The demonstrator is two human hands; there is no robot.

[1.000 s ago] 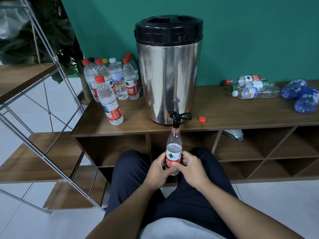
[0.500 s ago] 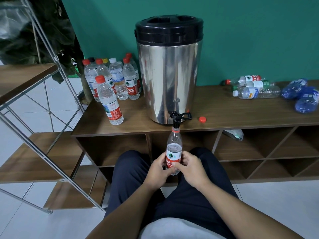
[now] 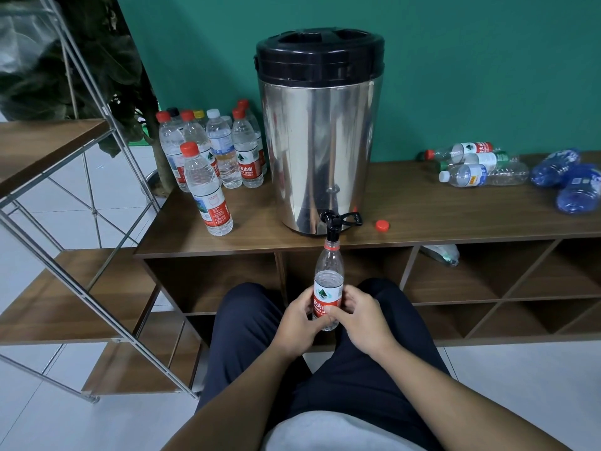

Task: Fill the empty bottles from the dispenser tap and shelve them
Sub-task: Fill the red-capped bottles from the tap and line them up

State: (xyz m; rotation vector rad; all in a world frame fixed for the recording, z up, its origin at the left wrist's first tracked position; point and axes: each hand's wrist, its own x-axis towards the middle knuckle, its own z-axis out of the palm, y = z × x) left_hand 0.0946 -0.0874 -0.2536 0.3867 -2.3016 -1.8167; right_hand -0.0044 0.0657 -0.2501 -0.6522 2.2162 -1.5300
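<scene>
Both hands, left hand (image 3: 297, 323) and right hand (image 3: 362, 320), have fingers clamped round the bottle (image 3: 328, 288), held upright under the tap (image 3: 333, 222) at the tabletop's (image 3: 422, 219) front edge.

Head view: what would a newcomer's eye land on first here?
The tall steel dispenser with its black lid stands mid-counter. Below its tap, both hands hold a red-labelled bottle, mouth at the spout. Capped bottles stand left of it; empties lie to the right.
</scene>
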